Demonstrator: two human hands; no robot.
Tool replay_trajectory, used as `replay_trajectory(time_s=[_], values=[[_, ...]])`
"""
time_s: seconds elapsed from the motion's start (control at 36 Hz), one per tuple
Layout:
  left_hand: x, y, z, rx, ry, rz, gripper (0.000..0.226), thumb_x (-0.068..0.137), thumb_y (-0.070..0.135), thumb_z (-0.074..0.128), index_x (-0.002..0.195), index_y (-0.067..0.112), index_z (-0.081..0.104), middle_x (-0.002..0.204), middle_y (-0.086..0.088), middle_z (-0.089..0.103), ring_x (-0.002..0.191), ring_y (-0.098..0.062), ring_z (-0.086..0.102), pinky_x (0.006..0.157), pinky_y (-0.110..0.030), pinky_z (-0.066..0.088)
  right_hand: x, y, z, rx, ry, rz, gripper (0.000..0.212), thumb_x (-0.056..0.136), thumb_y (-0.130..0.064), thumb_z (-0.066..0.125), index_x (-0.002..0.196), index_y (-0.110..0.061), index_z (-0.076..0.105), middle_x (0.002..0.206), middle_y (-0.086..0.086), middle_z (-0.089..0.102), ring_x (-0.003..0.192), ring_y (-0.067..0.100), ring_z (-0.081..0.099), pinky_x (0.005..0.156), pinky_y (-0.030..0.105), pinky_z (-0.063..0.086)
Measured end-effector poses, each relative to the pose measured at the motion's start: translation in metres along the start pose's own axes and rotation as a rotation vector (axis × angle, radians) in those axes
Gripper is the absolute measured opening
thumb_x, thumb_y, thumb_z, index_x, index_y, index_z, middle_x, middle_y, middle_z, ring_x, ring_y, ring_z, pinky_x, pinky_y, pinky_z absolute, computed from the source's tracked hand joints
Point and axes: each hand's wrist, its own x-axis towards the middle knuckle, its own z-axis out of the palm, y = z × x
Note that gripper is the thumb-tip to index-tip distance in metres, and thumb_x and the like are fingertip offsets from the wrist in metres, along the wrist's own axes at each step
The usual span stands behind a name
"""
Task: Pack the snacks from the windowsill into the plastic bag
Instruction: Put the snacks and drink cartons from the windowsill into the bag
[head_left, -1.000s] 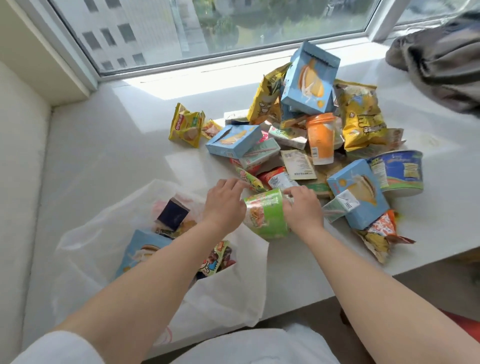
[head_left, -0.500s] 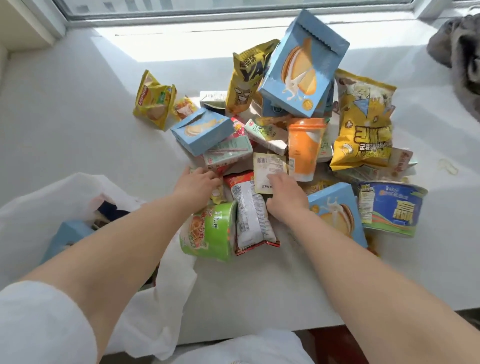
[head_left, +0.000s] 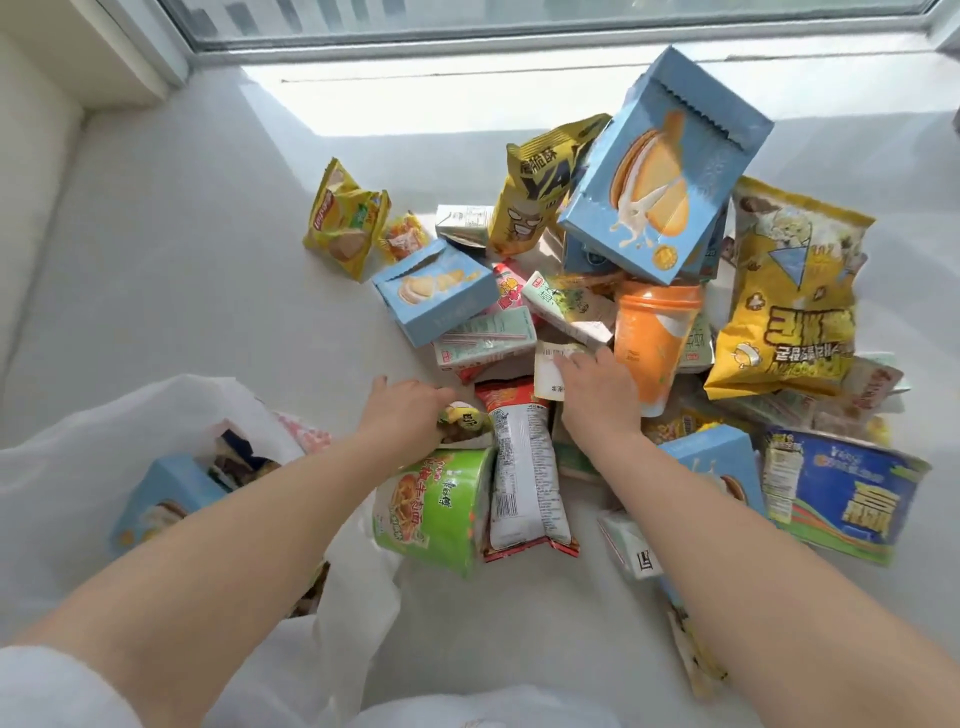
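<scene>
A heap of snacks lies on the white windowsill (head_left: 208, 270). My left hand (head_left: 405, 410) reaches over the plastic bag's edge, its fingers curled onto a small yellow-green packet (head_left: 465, 418). My right hand (head_left: 597, 397) grips a flat white packet with a barcode (head_left: 548, 371), beside an upright orange cup (head_left: 654, 338). Between my arms a green noodle cup (head_left: 436, 512) lies on its side against a red-and-white snack bag (head_left: 519, 478). The white plastic bag (head_left: 78, 457) lies open at the left and holds a blue box (head_left: 161, 496) and other packets.
Blue biscuit boxes (head_left: 660, 171) and yellow crisp bags (head_left: 789, 291) are piled at the back of the heap. A blue noodle bowl (head_left: 841, 493) lies at the right. The window frame (head_left: 519, 41) runs along the far edge, and the sill's front edge is near my body.
Both hands have let go of the green noodle cup, which now lies by the bag's mouth, and reached further into the heap. The view has moved closer and tilted down.
</scene>
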Motion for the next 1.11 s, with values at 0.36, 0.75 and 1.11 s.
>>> replay_trajectory(time_s=[0.36, 0.75, 1.11], values=[[-0.005, -0.014, -0.048, -0.619, 0.270, 0.059, 0.026, 0.083, 0.042, 0.066, 0.108, 0.033, 0.066, 0.099, 0.009, 0.071, 0.093, -0.019, 0.063, 0.072, -0.035, 0.051, 0.052, 0.002, -0.047, -0.051, 0.129, -0.018, 0.032, 0.093, -0.016, 0.046, 0.119, -0.009, 0.063, 0.136, 0.006, 0.043, 0.124, 0.025, 0.038, 0.103, 0.034, 0.032], [0.034, -0.087, -0.104, -1.263, 0.589, -0.407, 0.033, 0.085, 0.037, 0.066, 0.113, 0.019, 0.064, 0.103, 0.003, 0.066, 0.096, -0.015, 0.059, 0.082, -0.027, 0.048, 0.074, -0.033, -0.087, -0.050, 0.141, 0.068, 0.021, 0.092, -0.011, 0.046, 0.102, -0.010, 0.064, 0.102, 0.006, 0.062, 0.093, 0.029, 0.062, 0.071, 0.032, 0.042], [0.127, -0.112, -0.107, -1.275, 0.242, -0.685, 0.067, 0.096, 0.043, 0.047, 0.145, 0.001, 0.029, 0.146, -0.014, 0.039, 0.131, -0.033, 0.041, 0.105, -0.037, 0.036, 0.154, -0.098, -0.106, 0.685, -0.053, 0.160, 0.018, 0.095, -0.022, 0.051, 0.095, -0.011, 0.066, 0.085, 0.006, 0.061, 0.079, 0.023, 0.053, 0.066, 0.029, 0.039]])
